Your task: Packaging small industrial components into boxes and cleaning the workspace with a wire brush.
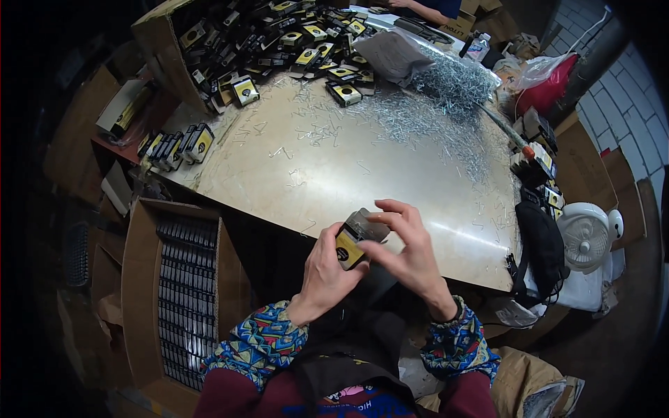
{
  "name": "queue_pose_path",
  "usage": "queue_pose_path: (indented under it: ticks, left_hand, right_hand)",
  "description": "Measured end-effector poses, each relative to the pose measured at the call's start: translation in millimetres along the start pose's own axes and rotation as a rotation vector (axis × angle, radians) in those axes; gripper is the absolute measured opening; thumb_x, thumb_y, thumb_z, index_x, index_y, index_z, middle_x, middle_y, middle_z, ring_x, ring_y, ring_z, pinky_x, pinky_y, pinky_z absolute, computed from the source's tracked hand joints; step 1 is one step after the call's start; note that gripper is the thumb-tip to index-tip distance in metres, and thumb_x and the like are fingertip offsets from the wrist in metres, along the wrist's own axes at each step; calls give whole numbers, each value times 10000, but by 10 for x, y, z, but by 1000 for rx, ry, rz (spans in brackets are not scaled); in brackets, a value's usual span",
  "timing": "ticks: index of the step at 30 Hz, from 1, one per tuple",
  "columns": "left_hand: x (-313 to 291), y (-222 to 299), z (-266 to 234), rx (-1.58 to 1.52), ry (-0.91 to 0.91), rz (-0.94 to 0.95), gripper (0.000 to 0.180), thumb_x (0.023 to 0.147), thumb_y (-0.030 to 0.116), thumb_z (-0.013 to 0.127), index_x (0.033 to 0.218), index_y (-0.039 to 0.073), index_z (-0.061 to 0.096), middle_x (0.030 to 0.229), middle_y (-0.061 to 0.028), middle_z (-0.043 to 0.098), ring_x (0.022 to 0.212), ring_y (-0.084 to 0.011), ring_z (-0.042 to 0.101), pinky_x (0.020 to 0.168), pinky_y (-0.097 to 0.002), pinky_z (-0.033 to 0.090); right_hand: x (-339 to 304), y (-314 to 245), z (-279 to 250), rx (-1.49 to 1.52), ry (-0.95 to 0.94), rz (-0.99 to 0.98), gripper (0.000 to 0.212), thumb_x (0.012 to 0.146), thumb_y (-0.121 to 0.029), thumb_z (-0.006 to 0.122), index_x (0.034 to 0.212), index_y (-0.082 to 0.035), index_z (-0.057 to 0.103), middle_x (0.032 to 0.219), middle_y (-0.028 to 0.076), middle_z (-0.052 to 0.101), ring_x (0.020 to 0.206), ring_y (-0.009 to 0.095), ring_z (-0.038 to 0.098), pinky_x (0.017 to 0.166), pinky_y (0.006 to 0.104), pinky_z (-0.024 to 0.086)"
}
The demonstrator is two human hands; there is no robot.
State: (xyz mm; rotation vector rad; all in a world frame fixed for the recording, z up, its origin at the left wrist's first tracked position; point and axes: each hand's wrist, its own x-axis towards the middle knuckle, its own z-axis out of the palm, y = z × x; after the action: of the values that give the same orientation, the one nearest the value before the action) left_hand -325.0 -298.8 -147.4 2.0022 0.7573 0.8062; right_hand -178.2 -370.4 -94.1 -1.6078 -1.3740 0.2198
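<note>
My left hand is closed around a small black-and-yellow box, held up in front of the table's near edge. The box is tilted, and its top is open with a greyish flap standing up. Its contents are too small to make out. Over the open end is my right hand, thumb and fingers apart. The thumb lies by the box's upper edge and the index finger by the flap. Loose bent metal hooks lie scattered on the table beyond my hands.
A carton on its side spills many similar boxes at the back. A heap of hooks lies back right. Several upright boxes stand at left, above a carton packed with rows. At right are a black bag and white fan.
</note>
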Motion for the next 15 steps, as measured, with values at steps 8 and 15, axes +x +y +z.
queue_pose_path:
  ticks: [8, 15]
  left_hand:
    - [13, -29, -14, 59, 32, 67, 684, 691, 92, 773, 1265, -6, 414, 1076, -226, 570, 958, -403, 606, 804, -428, 506]
    - [2, 29, -27, -57, 129, 62, 692, 709, 108, 788, 1280, 10, 409, 1108, -217, 567, 951, -407, 617, 777, -439, 519]
  right_hand:
    - [-70, 89, 114, -74, -22, 13, 137, 810, -36, 726, 945, -20, 706, 1179, 164, 612, 1020, 256, 623, 832, 332, 512]
    - [-201, 121, -43, 44, 32, 37, 221, 843, -30, 688, 1062, -29, 715, 1252, 177, 607, 1119, 276, 603, 890, 336, 508]
